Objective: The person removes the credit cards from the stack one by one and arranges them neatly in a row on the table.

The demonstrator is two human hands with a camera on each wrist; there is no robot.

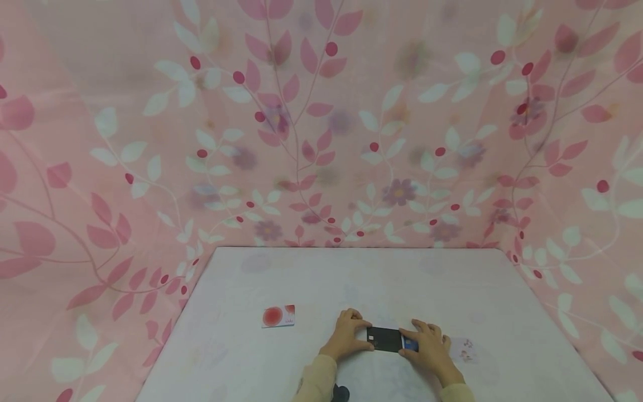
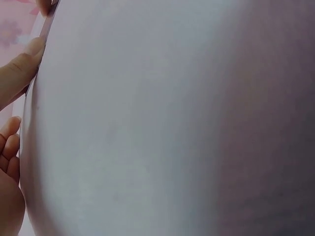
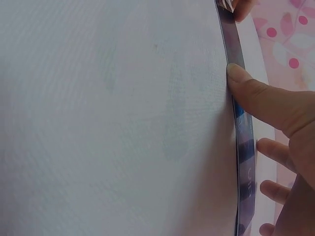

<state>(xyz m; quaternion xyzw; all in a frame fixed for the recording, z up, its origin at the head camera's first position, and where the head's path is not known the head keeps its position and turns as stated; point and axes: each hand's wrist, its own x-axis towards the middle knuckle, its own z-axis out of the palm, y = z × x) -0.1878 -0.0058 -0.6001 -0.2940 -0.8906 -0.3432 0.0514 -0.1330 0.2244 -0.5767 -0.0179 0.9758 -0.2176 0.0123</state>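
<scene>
A black bank card [image 1: 384,339] with a small pale chip lies lengthwise between the two hands on the table. My left hand [image 1: 346,336] grips its left end, thumb at the near corner and index finger at the far corner. At the right end, my right hand [image 1: 430,349] pinches the card between thumb and fingers. A blue card [image 1: 410,343] shows beyond the black card's right end, partly hidden under that hand. In the right wrist view, the thumb presses the near edge of the cards, where a blue strip [image 3: 241,128] shows.
A white card with a red circle [image 1: 278,316] lies to the left on the white-covered table [image 1: 241,368]. A pale card with small reddish figures [image 1: 466,350] lies right of the right hand. Pink floral cloth [image 1: 321,139] hangs around the table's back and sides.
</scene>
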